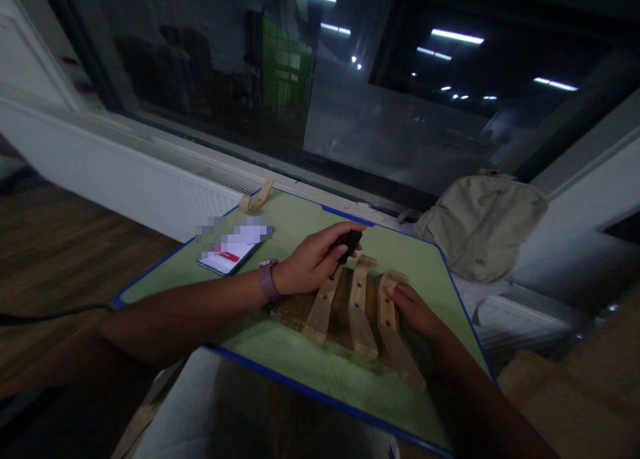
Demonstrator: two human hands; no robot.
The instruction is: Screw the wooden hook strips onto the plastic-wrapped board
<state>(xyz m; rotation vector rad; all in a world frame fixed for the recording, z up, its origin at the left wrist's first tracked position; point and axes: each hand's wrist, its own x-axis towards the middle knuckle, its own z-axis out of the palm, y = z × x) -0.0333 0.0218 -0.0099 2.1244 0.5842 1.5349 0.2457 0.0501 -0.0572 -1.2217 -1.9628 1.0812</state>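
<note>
My left hand (pixel 313 262) is closed round a black-handled screwdriver (pixel 349 245), its tip pointing down at the leftmost of three pale wooden hooks (pixel 360 306). The hooks lie side by side on a dark wooden board (pixel 295 308). My right hand (pixel 415 310) rests on the rightmost hook, fingers pressed flat against it. All of it sits on a green table (pixel 300 366) with a blue edge. A pink watch band circles my left wrist.
A phone (pixel 231 249) with a lit screen lies at the table's left. A loose wooden hook (pixel 257 199) lies at the far corner. A beige bag (pixel 480 222) sits on the sill to the right. A dark window and white radiator run behind.
</note>
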